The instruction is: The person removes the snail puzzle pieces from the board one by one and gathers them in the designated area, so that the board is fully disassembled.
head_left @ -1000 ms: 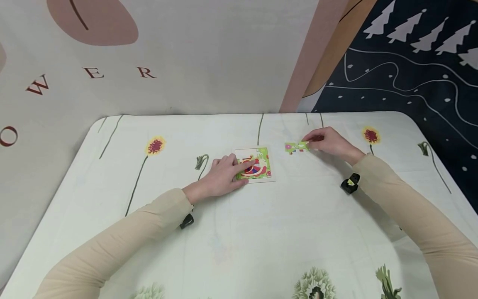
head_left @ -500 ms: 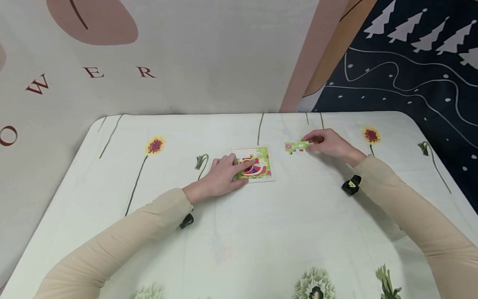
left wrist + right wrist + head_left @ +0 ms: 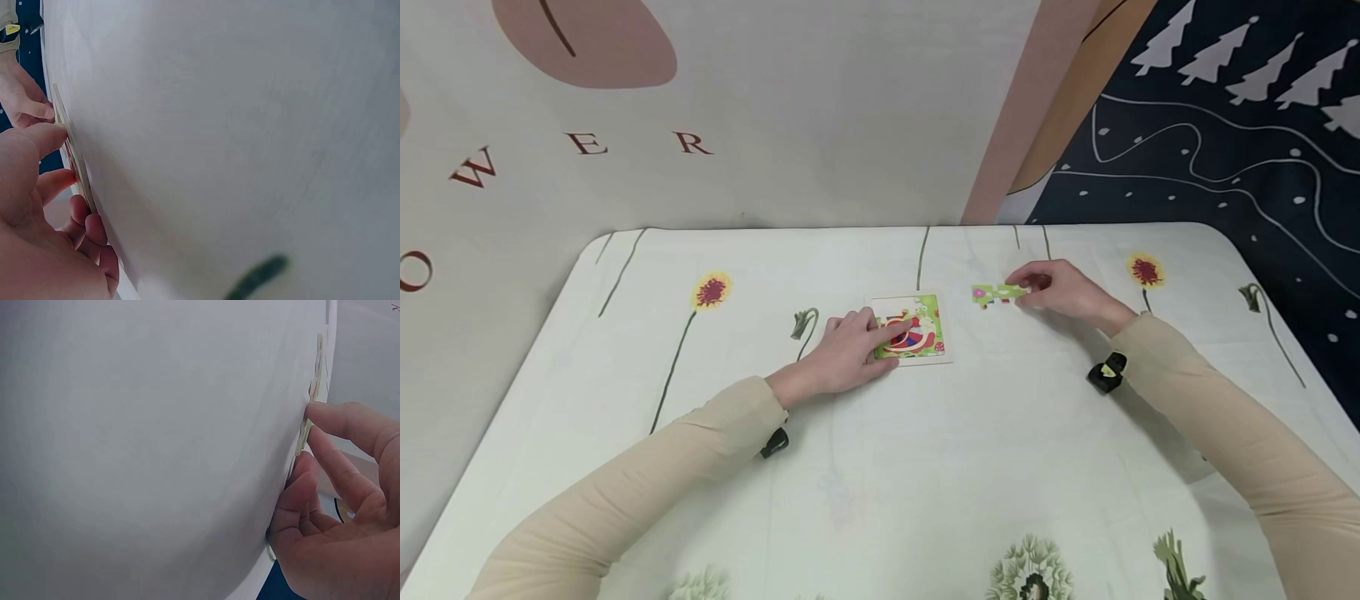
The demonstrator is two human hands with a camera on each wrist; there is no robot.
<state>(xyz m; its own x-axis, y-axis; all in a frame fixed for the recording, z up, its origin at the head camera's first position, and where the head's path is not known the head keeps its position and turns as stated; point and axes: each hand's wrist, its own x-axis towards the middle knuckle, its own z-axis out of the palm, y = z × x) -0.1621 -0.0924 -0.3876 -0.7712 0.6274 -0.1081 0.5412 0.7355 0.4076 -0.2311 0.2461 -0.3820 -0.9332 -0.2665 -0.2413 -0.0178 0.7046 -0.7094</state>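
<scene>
A square jigsaw puzzle (image 3: 928, 317) with a red snail-like picture on green lies in a pale tray (image 3: 927, 362) near the table's middle. My left hand (image 3: 846, 354) rests on its left side, the forefinger straight across the picture and the thumb at the near edge. In the left wrist view, the other fingers of the left hand (image 3: 37, 206) bend beside the board's edge. To the right lies a strip of green puzzle pieces (image 3: 992, 293). My right hand (image 3: 1067, 292) pinches its right end between thumb and forefinger, as the right wrist view of the puzzle piece (image 3: 304, 436) shows.
A white flower-printed cloth (image 3: 880, 467) covers the table. Behind stands a pale printed hanging (image 3: 820, 150), and at the right a dark one (image 3: 1210, 150) with white trees. Black wrist devices sit under both sleeves.
My right hand has shifted very slightly down and right, and more of the strip's right end shows. The left hand keeps its place on the puzzle.
</scene>
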